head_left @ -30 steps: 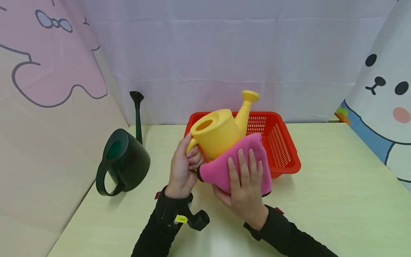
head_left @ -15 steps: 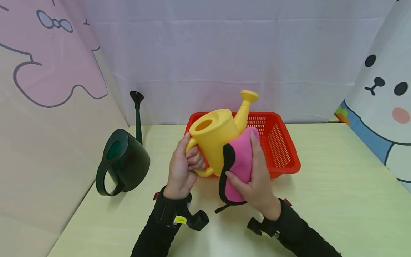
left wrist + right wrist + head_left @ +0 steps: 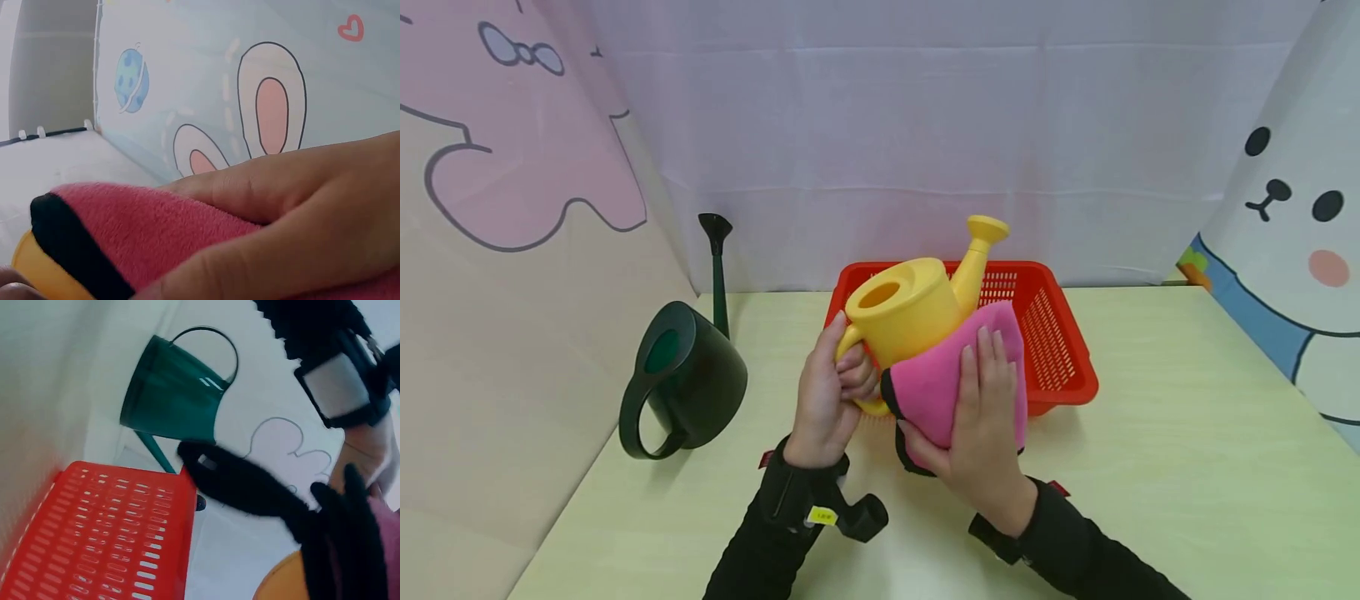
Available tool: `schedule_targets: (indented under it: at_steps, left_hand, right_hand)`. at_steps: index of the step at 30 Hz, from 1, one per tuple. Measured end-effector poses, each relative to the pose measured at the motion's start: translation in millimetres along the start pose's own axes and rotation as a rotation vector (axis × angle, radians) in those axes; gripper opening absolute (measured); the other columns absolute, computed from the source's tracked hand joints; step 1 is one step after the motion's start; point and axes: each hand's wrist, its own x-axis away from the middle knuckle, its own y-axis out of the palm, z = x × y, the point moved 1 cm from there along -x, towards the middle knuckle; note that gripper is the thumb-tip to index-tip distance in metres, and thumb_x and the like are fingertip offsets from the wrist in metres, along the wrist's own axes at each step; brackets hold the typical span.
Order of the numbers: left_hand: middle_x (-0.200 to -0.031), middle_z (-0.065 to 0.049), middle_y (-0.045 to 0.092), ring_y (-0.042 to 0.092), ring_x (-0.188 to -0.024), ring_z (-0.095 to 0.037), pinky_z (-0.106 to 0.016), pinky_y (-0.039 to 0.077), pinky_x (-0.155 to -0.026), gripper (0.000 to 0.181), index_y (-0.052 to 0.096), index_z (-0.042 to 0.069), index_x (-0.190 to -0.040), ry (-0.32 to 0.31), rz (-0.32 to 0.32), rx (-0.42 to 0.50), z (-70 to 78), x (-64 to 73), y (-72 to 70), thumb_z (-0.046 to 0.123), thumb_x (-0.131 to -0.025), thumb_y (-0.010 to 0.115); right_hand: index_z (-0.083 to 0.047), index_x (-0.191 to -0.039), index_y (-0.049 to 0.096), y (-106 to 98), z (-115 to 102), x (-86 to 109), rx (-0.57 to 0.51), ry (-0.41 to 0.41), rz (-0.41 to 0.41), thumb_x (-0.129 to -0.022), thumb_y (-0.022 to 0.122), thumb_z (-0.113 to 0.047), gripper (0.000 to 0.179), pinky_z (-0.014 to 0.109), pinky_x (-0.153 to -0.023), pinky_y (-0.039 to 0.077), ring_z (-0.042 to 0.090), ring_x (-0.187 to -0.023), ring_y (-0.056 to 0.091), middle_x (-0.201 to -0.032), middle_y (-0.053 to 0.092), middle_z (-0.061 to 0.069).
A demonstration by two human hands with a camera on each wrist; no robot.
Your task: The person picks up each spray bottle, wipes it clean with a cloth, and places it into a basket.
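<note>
Watering can [image 3: 904,321], yellow, handle gripped by left hand [image 3: 831,400].
Right hand [image 3: 987,433], straight-fingered, presses pink cloth [image 3: 928,392] to it; red basket [image 3: 1051,343] beyond hands, interior partly hidden.

You are at a curtained-off booth: a pale worktop [image 3: 1187,375] with a plain whitish curtain [image 3: 887,150] behind it, a pink cartoon figure [image 3: 550,150] printed on the hanging at your left and a white cartoon animal [image 3: 1292,258] at your right. Your left wrist view shows light clips [image 3: 41,131] along a hanging's dark top edge, and a grey surface [image 3: 53,75] beyond. Whether a home, lab or shop surrounds you cannot be told.
</note>
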Motion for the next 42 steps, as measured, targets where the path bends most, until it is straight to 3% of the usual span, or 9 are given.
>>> schedule_targets:
  at_steps: [6,11,16,22,26,30,33,37,42]
  left_hand:
    - [-0.048,0.01,0.028,0.027,-0.041,-0.002,-0.018,0.018,-0.044,0.043,0.03,0.016,-0.06,-0.016,0.045,-0.018,-3.5,-1.2,1.5,0.034,-0.099,0.033]
    - [-0.048,0.01,0.027,0.027,-0.041,-0.002,-0.019,0.017,-0.045,0.04,0.031,0.016,-0.063,-0.012,0.037,-0.013,-5.4,-1.5,1.9,0.033,-0.099,0.032]
    - [-0.05,0.01,0.025,0.026,-0.042,-0.001,-0.018,0.015,-0.045,0.036,0.031,0.016,-0.067,-0.027,0.029,-0.017,-6.7,-2.2,3.1,0.033,-0.099,0.033]
    - [-0.044,0.011,0.029,0.027,-0.038,-0.006,-0.023,0.018,-0.046,0.05,0.028,0.019,-0.052,-0.028,-0.054,-0.037,-7.1,-1.1,2.9,0.034,-0.099,0.029]
    - [-0.045,0.01,0.03,0.027,-0.039,-0.007,-0.024,0.019,-0.047,0.049,0.028,0.018,-0.053,-0.027,-0.047,-0.06,-7.5,-0.4,2.8,0.035,-0.099,0.029]
    - [-0.045,0.01,0.031,0.027,-0.039,-0.008,-0.024,0.021,-0.047,0.049,0.028,0.017,-0.054,-0.035,-0.027,-0.067,-7.8,0.2,2.9,0.036,-0.099,0.031]
    - [-0.045,0.01,0.03,0.027,-0.039,-0.008,-0.023,0.021,-0.046,0.049,0.027,0.016,-0.054,-0.032,-0.029,-0.068,-8.0,0.3,3.5,0.035,-0.099,0.031]
    - [-0.05,0.01,0.029,0.028,-0.042,-0.004,-0.019,0.022,-0.045,0.037,0.036,0.015,-0.067,-0.045,-0.003,-0.05,-8.9,0.5,4.8,0.033,-0.098,0.033]
    - [-0.054,0.01,0.031,0.029,-0.046,-0.001,-0.015,0.028,-0.047,0.023,0.04,0.015,-0.085,-0.106,0.022,-0.041,-9.4,0.2,7.3,0.034,-0.098,0.034]
  right_hand:
    - [0.003,-0.134,0.034,7.9,-5.8,11.3,0.243,-0.193,0.031,-0.094,0.043,-0.039,0.059,0.051,-0.113,0.01,0.038,-0.136,0.023,-0.138,0.034,0.023]
    - [0.002,-0.127,0.041,4.3,-0.6,6.4,0.234,-0.227,0.045,-0.094,0.044,-0.039,0.053,0.05,-0.113,0.015,0.037,-0.135,0.028,-0.134,0.04,0.023]
    - [0.004,-0.132,0.038,-3.6,5.0,-3.9,0.088,-0.143,0.026,-0.093,0.045,-0.042,0.061,0.046,-0.114,0.016,0.035,-0.135,0.028,-0.139,0.036,0.022]
    - [0.004,-0.136,0.031,-13.3,16.3,-13.7,-0.155,0.053,-0.073,-0.092,0.043,-0.048,0.07,0.033,-0.113,0.023,0.03,-0.133,0.029,-0.142,0.032,0.021]
    - [0.003,-0.14,0.025,-16.4,22.5,-16.6,-0.336,0.177,-0.139,-0.091,0.044,-0.05,0.075,0.025,-0.11,0.027,0.027,-0.137,0.024,-0.147,0.027,0.018]
    - [0.002,-0.141,0.023,-16.1,23.6,-16.4,-0.365,0.211,-0.146,-0.091,0.044,-0.051,0.076,0.022,-0.109,0.027,0.026,-0.138,0.022,-0.147,0.025,0.017]
    - [0.0,-0.141,0.026,-13.8,20.3,-14.1,-0.244,0.127,-0.106,-0.091,0.043,-0.051,0.073,0.031,-0.112,0.024,0.028,-0.137,0.024,-0.147,0.027,0.017]
    - [-0.005,-0.141,0.031,-9.0,11.1,-9.4,-0.023,-0.082,-0.026,-0.093,0.042,-0.045,0.063,0.047,-0.114,0.015,0.032,-0.138,0.023,-0.15,0.026,0.013]
    - [-0.009,-0.139,0.039,-4.1,-1.3,-1.7,0.201,-0.269,0.014,-0.095,0.041,-0.038,0.052,0.052,-0.113,0.011,0.034,-0.138,0.024,-0.15,0.027,0.01]
